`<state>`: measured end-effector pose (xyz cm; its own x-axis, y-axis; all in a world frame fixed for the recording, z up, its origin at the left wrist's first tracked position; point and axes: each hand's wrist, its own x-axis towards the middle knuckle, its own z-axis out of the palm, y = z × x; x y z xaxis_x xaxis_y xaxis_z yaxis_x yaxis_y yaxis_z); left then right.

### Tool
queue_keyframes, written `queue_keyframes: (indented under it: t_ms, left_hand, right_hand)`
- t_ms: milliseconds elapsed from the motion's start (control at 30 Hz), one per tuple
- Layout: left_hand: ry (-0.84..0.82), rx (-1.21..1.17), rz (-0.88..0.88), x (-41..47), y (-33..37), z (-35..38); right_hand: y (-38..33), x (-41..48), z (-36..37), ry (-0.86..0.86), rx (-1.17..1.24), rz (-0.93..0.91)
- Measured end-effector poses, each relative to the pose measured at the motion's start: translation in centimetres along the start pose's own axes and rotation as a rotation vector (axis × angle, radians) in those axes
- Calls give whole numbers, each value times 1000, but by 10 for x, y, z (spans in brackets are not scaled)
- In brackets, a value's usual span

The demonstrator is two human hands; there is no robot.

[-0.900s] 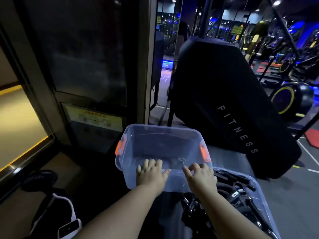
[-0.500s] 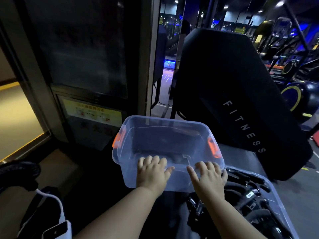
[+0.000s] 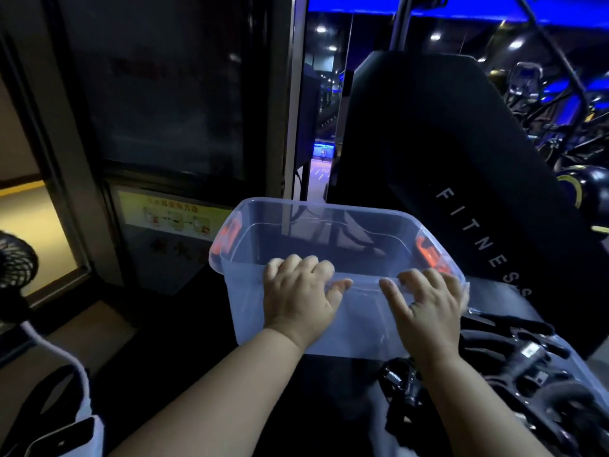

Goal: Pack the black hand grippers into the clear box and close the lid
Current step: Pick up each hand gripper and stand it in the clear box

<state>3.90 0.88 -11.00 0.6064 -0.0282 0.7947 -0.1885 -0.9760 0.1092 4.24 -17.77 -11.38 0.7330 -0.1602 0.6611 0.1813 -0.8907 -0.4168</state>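
At the near right, black hand grippers are lying beside the clear box; the left hand and right hand are gripping its near rim, fingers curling over the edge, a black panel standing close behind.

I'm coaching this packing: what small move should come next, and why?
Probably free the right hand and reach for the black hand grippers piled to its right: it and the left hand both grip the near rim of the clear box, which looks empty.
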Motion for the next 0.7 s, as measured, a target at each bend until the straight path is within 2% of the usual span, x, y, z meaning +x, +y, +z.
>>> queue_keyframes:
  t_ms: [333,467,567,700]
  left_hand:
    - [149,-92,52,-45,3,-17]
    - [156,-88,45,-77,1,-31]
    - [137,-89,43,-98,-11,-41]
    - [121,-90,32,-120,-18,-46]
  right_hand:
    - [9,-40,-16,9,36,-46]
    - [8,-68,-34,-24,196,5]
    - [6,-80,-48,71,301,178]
    - [2,-86,-51,-54,441,482]
